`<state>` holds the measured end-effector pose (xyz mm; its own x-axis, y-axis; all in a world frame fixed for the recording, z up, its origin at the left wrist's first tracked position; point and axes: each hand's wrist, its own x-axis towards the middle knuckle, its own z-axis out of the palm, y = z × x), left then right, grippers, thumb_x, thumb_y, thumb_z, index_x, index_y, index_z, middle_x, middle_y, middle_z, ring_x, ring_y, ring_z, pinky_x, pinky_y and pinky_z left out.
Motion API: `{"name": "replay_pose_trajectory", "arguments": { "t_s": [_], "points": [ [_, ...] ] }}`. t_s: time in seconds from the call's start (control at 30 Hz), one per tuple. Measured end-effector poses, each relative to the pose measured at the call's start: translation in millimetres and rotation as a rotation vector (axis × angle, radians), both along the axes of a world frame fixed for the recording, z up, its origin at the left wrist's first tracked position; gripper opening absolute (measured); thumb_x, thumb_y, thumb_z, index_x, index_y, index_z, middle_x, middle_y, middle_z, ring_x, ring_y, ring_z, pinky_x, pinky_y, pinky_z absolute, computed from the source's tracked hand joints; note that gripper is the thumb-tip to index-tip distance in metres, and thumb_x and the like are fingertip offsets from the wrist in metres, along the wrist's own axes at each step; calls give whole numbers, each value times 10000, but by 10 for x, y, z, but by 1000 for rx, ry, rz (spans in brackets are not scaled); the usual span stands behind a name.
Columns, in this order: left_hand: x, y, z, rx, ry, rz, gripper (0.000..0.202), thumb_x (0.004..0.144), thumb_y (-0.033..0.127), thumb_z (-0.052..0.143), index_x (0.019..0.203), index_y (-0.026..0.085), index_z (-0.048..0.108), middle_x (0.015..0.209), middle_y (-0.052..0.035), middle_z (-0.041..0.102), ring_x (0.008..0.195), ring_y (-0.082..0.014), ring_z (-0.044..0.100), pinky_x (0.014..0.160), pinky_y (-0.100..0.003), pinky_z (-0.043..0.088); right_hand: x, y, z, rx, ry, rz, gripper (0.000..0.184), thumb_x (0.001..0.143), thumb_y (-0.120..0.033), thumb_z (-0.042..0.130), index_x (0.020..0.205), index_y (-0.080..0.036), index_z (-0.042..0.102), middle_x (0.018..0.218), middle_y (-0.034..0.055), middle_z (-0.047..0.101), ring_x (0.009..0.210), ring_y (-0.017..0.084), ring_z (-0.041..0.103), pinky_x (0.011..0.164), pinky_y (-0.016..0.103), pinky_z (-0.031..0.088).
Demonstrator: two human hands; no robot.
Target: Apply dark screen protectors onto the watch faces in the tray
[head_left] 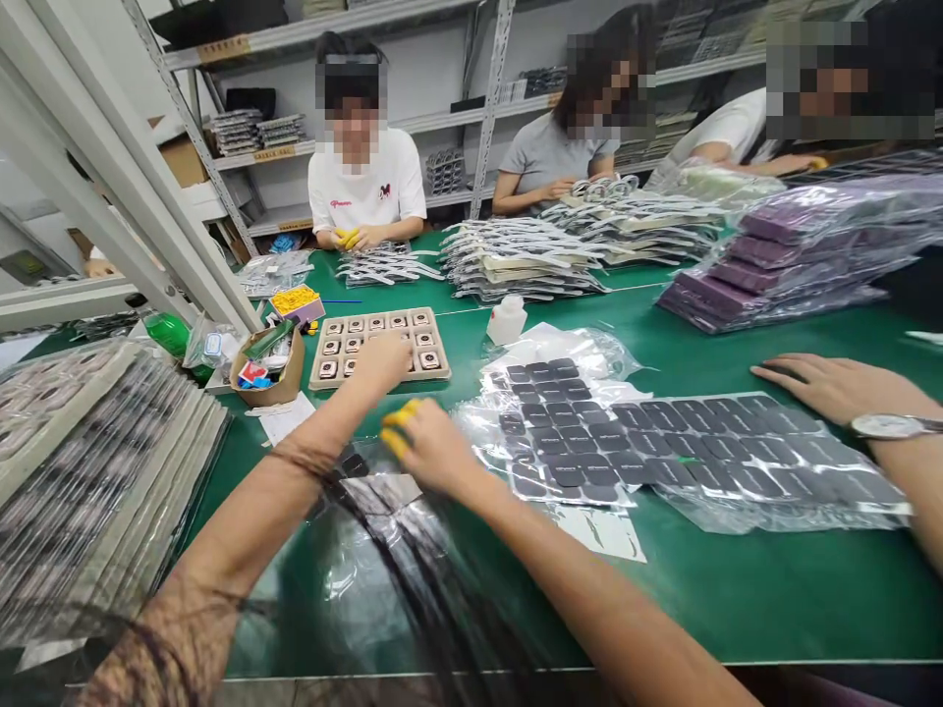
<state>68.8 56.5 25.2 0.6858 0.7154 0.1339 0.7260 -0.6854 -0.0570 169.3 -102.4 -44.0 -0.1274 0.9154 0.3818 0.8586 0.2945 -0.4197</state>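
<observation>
My left hand (384,355) reaches over the front of a beige compartment tray (316,381) that holds several square watch bodies (429,359). Its fingers point down and away, so their tips and anything in them are hidden. Yellow finger covers are on fingertips of my right hand (434,447), which hovers nearer to me, just right of my left wrist. Its covered fingers look curled but slightly apart, with nothing visible between them. Under my forearms lie clear plastic film (368,570) and a small dark square piece (355,463). Loose dark hair blurs part of this area.
Sheets of dark square stickers (575,442) spread to the right, near another person's hand (847,388) wearing a watch. A white bottle (507,320) stands behind them. Stacked wrapped trays (110,471), a cardboard box (276,383) and yellow finger covers (296,300) are left. Co-workers sit opposite.
</observation>
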Motion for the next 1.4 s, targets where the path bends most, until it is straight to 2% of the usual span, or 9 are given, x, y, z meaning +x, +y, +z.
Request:
{"name": "replay_pose_trajectory", "arguments": {
  "t_s": [0.13, 0.3, 0.57, 0.77, 0.97, 1.03, 1.13, 1.3, 1.4],
  "points": [
    [597, 242, 33, -147, 142, -158, 134, 930, 322, 828, 877, 199, 843, 952, -106, 834, 914, -211, 736, 787, -319, 484, -200, -199, -73, -89, -173, 237, 236, 1026, -358, 570, 1003, -376, 804, 992, -28, 779, 952, 183, 680, 886, 363, 538],
    [632, 381, 163, -207, 298, -217, 206, 1033, 363, 740, 1037, 161, 782, 1088, -80, 800, 1005, -198, 747, 962, -390, 604, 11, -121, 12, -41, -130, 188, 370, 985, -157, 474, 1051, -315, 802, 1019, 32, 774, 985, 218, 687, 901, 386, 549],
    [769, 204, 180, -256, 179, -144, 250, 1077, 386, 673, 1258, 224, 731, 1352, -111, 709, 1163, -219, 707, 1021, -415, 625, 511, 45, 14, 76, 63, -417, 256, 994, -198, 541, 992, -204, 798, 991, 200, 719, 1019, 390, 654, 833, 508, 568],
    [-47, -409, -141, -408, -415, -30, 288, 1142, 367, 466, 1047, 192, 675, 1195, -213, 725, 1131, -267, 700, 1004, -482, 560, 399, -2, 46, 150, 219, -339, 331, 1077, -317, 492, 1246, -254, 769, 1178, 155, 707, 1107, 321, 678, 974, 494, 616],
    [-1013, -1196, -424, -862, -839, 75, 534, 1013, 741, 579, 1049, 209, 563, 1144, -112, 741, 1030, -230, 750, 943, -405, 631, 82, -96, -100, 305, 514, 250, 385, 1061, -332, 605, 1434, -395, 675, 1269, 88, 670, 890, 214, 691, 778, 431, 671],
    [-1116, -1283, -447, -1117, -967, 129, 695, 784, 817, 816, 943, 193, 556, 1023, -75, 752, 912, -209, 757, 894, -374, 641, 48, -131, -145, 281, 454, 364, 367, 1071, -288, 592, 1398, -414, 700, 1333, 85, 663, 878, 193, 688, 805, 433, 675],
    [-1172, -1305, -479, -1386, -1079, 181, 763, 517, 687, 1042, 841, 167, 588, 850, -38, 745, 772, -179, 738, 802, -330, 631, 34, -172, -150, 186, 388, 451, 233, 1053, -298, 640, 1208, -393, 785, 1306, 72, 705, 848, 188, 677, 782, 419, 663],
    [-1214, -1316, -481, -1607, -1158, 206, 703, 478, 597, 1087, 811, 146, 663, 799, -49, 763, 746, -201, 750, 767, -354, 651, 25, -209, -61, -22, 746, 421, 160, 996, -441, 713, 903, -314, 747, 968, 40, 735, 815, 215, 685, 749, 407, 623],
    [-1223, -1292, -467, -1449, -1309, 265, 694, 584, 619, 1048, 993, 180, 701, 794, -6, 746, 682, -162, 720, 715, -320, 630, 87, -216, 4, -370, 926, 368, 303, 962, -571, 714, 875, -281, 703, 802, 2, 681, 620, 173, 591, 578, 341, 524]
  ]
}}
